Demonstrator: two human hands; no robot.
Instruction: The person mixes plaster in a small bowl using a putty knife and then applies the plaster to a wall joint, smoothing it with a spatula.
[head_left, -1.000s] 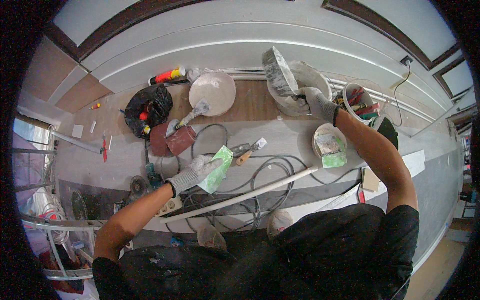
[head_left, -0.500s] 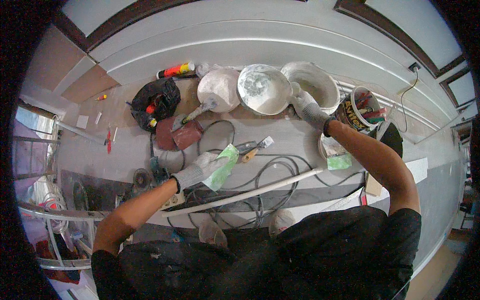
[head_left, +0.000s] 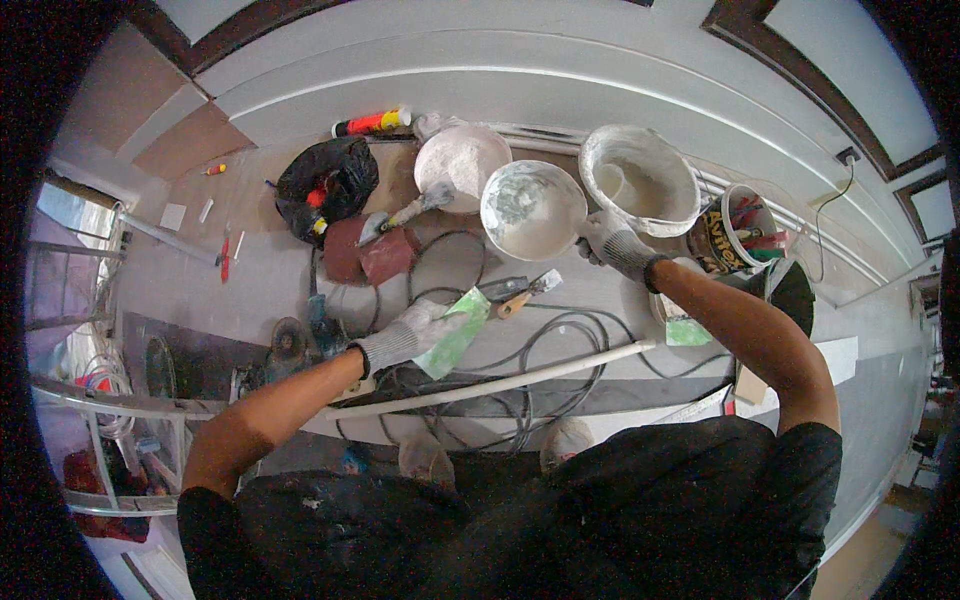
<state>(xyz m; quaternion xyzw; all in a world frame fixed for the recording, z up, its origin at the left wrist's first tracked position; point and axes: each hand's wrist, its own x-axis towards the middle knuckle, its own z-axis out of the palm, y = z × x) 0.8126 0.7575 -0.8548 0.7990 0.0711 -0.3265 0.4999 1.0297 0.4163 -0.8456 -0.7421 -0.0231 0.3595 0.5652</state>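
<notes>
My left hand (head_left: 415,335), in a grey knit glove, is closed on a flat green putty spreader (head_left: 455,338) smeared with white. My right hand (head_left: 612,243), gloved the same way, grips the right rim of a white bowl (head_left: 533,212), its inside coated with pale paste. Behind that bowl on the right stands a larger white bucket (head_left: 690,200) with greyish liquid and a round pale shape inside. A white tub (head_left: 463,160) of whitish powder stands behind it on the left. Fingers of the right hand are partly hidden at the rim.
Near my left hand lie a putty knife (head_left: 528,295), looped black cable (head_left: 520,370) and a white pipe (head_left: 490,382). Further off are a dusty brush (head_left: 420,205), brown sheets (head_left: 375,255), a black bag (head_left: 325,185) and a tool bucket (head_left: 740,230). A ladder (head_left: 110,410) stands left.
The bowl has come toward me, away from the tub and bucket behind it, with my right hand at its rim. My left hand still holds the green putty spreader. The view has shifted slightly.
</notes>
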